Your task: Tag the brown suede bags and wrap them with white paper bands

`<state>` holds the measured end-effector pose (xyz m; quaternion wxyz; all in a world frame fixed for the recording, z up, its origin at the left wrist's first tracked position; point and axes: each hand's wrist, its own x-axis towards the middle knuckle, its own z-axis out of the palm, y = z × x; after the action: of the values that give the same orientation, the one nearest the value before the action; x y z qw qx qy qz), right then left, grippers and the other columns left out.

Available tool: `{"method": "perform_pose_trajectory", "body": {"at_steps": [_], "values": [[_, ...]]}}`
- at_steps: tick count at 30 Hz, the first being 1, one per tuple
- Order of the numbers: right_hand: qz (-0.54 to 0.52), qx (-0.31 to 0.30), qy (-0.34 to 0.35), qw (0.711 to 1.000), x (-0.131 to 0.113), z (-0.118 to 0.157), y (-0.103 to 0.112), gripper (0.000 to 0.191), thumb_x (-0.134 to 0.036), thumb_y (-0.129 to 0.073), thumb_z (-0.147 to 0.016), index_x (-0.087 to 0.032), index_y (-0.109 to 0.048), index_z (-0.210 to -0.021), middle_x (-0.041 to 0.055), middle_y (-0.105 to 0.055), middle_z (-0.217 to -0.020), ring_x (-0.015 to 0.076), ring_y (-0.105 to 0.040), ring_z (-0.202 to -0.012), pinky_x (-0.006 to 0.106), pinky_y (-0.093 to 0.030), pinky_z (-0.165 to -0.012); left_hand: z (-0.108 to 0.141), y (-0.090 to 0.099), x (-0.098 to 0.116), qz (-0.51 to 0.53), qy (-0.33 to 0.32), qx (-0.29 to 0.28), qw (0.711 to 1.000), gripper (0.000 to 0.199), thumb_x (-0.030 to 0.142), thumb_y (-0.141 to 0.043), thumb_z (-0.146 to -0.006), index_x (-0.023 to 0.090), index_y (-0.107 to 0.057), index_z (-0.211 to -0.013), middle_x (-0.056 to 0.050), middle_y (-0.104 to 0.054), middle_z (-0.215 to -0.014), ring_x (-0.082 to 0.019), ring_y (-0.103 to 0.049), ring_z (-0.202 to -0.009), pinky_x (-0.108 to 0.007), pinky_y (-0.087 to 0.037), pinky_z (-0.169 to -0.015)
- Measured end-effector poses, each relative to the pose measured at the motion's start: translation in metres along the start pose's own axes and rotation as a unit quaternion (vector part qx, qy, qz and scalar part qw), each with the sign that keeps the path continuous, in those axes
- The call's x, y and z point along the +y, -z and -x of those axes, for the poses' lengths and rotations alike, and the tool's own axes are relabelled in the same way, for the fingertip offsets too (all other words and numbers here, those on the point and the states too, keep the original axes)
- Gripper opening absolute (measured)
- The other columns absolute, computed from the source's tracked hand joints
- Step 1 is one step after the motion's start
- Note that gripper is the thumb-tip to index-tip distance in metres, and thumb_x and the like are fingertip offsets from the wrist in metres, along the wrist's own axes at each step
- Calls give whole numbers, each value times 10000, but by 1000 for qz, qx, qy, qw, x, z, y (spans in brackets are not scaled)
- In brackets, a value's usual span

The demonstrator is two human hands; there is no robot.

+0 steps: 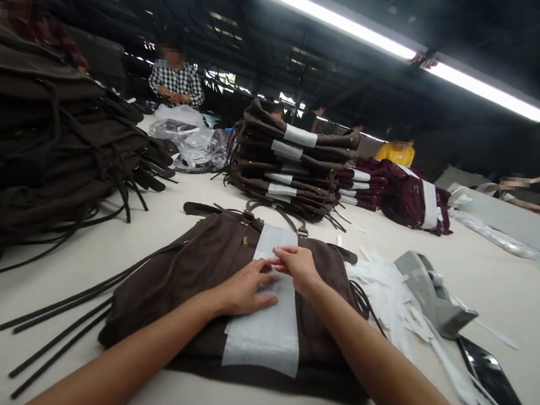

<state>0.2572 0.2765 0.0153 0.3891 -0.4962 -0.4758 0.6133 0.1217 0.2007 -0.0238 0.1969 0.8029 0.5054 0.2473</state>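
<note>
A dark brown handbag lies flat on the table in front of me, its handles pointing away and its long straps trailing to the left. Down its middle runs a band of white wrapping sheet. My left hand rests on the band with fingers spread and pressed lightly to it. Just beside it, my right hand has its thumb and fingers pinched together over the sheet. Whatever lies in that pinch is too small to make out.
Right of the bag are a pile of white strips, a grey tape dispenser and a black phone. Banded brown bags and maroon bags are stacked behind. Another brown stack stands left. Several people work further back.
</note>
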Motion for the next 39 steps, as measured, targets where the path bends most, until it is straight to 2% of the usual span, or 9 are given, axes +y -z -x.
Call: {"method": "perform_pose_trajectory", "body": {"at_steps": [8, 13, 15, 20, 25, 29, 32, 34, 39], "values": [[30, -3, -5, 1000, 22, -17, -1, 41, -136, -721, -711, -111, -688, -710, 75, -694, -678, 111, -630, -563, 156, -493, -465, 0, 0, 1, 12, -16, 26, 999, 310, 361, -700, -774, 200, -693, -1038, -107, -520, -1119, -280, -488, -1127, -416, -409, -1025], [62, -26, 51, 996, 34, -19, 0, 135, -179, -776, -588, -135, -716, -700, 88, -703, -1051, 78, -581, -516, 189, -475, -449, 0, 0, 4, 35, 6, 39, 999, 336, 347, -743, -739, 191, -691, -1032, -92, -507, -1056, -264, -504, -1062, -406, -433, -991], [71, -34, 74, 994, 39, -21, 1, 141, -200, -777, -575, -144, -715, -690, 78, -678, -1129, 64, -562, -500, 190, -463, -437, 0, 0, 4, 42, 6, 44, 998, 299, 332, -753, -729, 181, -700, -981, -92, -501, -1054, -266, -498, -1069, -409, -429, -998], [91, -37, 137, 986, 43, -24, 4, 187, -295, -754, -628, -163, -730, -758, 69, -628, -1223, 111, -622, -618, 194, -493, -441, 0, -2, 3, 59, 7, 58, 997, 312, 299, -766, -714, 187, -706, -999, -104, -458, -1156, -274, -464, -1166, -401, -377, -1069], [-11, -39, 100, 994, 33, -19, 15, 283, -369, -792, -632, -191, -732, -844, 56, -513, -1374, 215, -657, -941, 213, -558, -543, 1, -3, 2, 59, 46, 61, 995, 347, 318, -792, -683, 225, -704, -1006, -116, -325, -1421, -337, -398, -1293, -476, -367, -1081], [-74, -96, 62, 991, 23, -9, 23, 366, -396, -832, -612, -209, -733, -910, 51, -516, -1377, 252, -567, -1149, 238, -572, -677, 1, 0, 1, 66, 58, 52, 995, 342, 319, -795, -680, 230, -707, -999, -112, -247, -1520, -341, -383, -1326, -478, -362, -1085], [-83, -133, 53, 986, 19, -3, 27, 371, -381, -830, -622, -208, -739, -938, 66, -580, -1306, 231, -547, -1154, 279, -549, -791, 0, 1, -1, 80, 61, 62, 993, 243, 248, -724, -744, 218, -694, -984, -109, -277, -1513, -306, -450, -1283, -455, -361, -1093], [-60, -130, 57, 988, 18, -2, 27, 360, -379, -824, -622, -207, -749, -929, 68, -621, -1246, 206, -573, -1083, 252, -521, -770, 0, 1, -4, 87, 54, 71, 992, 180, 205, -659, -786, 211, -681, -964, -96, -307, -1502, -283, -487, -1250, -442, -375, -1088], [30, -90, 107, 990, 23, -8, 26, 332, -416, -816, -613, -194, -770, -856, 64, -681, -1076, 153, -574, -863, 183, -408, -569, -1, 0, -7, 94, 34, 70, 993, 141, 162, -633, -791, 215, -684, -912, -58, -311, -1508, -268, -484, -1253, -421, -384, -1085]]}}
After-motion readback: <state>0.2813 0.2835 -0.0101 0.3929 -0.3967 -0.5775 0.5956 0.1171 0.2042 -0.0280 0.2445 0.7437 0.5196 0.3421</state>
